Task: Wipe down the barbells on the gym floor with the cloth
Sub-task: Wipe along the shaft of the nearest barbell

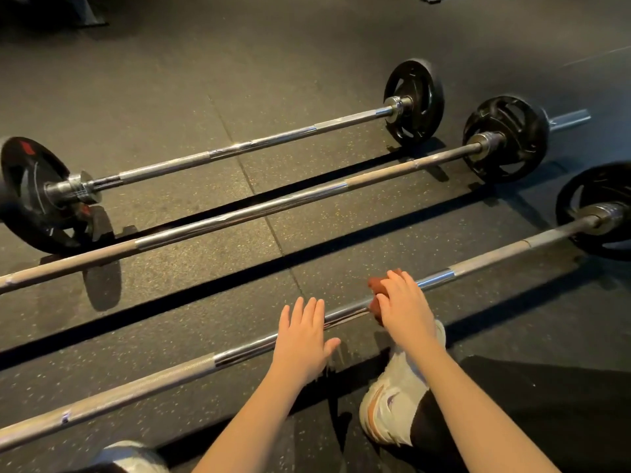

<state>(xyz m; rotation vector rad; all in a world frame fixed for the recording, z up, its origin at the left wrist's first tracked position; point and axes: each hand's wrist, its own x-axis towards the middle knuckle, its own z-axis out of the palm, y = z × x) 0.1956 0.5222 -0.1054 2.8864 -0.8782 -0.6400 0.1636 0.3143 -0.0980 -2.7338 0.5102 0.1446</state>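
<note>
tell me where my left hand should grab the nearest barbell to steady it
Probably the smooth shaft of the nearest barbell, just left of the cloth, coming from above, as the left hand is placed. The bar lies level, propped off the floor by its plate, so fingers can curl under.

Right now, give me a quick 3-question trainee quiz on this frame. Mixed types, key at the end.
1. True or false: the right hand holds the cloth against the nearest barbell.
2. How many barbells lie on the gym floor? A two, B three, C four.
3. Fill in: the left hand holds nothing, and its fingers are ___ (straight or curled).

Key: 1 true; 2 B; 3 straight.
</note>
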